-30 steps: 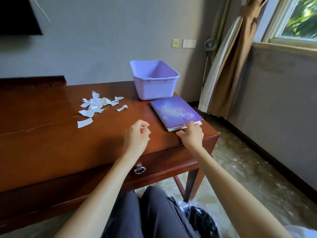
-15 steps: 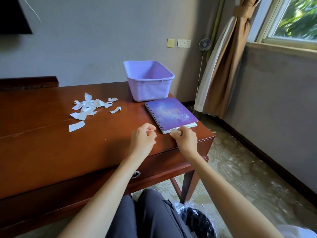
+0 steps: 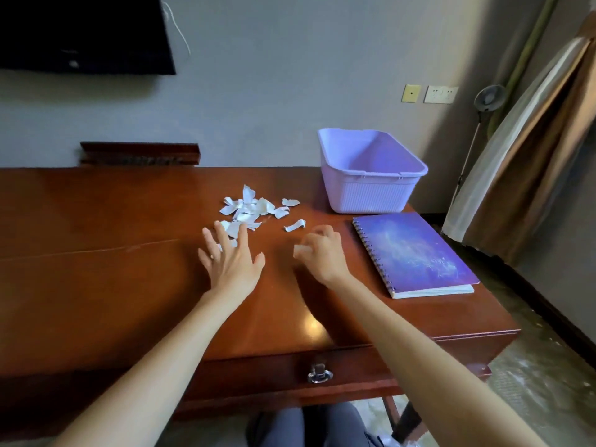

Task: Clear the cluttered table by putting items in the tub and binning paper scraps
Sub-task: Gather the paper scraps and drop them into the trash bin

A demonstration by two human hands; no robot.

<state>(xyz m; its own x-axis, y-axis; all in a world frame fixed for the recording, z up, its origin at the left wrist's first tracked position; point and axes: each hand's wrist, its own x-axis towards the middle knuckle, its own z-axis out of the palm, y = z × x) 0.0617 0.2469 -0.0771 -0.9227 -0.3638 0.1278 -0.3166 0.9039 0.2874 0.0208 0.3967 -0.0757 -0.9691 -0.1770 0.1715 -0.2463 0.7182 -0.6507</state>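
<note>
Brown wood fills most of what you see: a big shiny table [image 3: 96, 269] stands against a gray wall. A dark screen [image 3: 80, 30] hangs on that wall at the top left. A brown curtain [image 3: 532, 175] hangs at the far right.

Your purple tub [image 3: 371, 195] sits upright at the back right of the table. What you can see of its inside is bare. Just in front of the tub lies a purple notebook [image 3: 416, 250]. It lies flat and closed, with its wire rings on the left side.

The paper scraps [image 3: 250, 208] lie in a small white heap in the middle of the table, to the left of the tub. One curled scrap [image 3: 295, 225] lies a little apart, to the right of the heap.

Your left hand [image 3: 230, 264] is flat with its fingers [image 3: 222, 233] spread wide. The tips reach over the near edge of the heap, and a few scraps peek out between them.

Your right hand [image 3: 324, 254] is between the heap and the notebook. Its fingers are curled in, and they pinch a small pale bit [image 3: 299, 251]. That bit is blurry, but it looks like paper.

A metal ring handle [image 3: 319, 374] hangs on the drawer below your arms.
</note>
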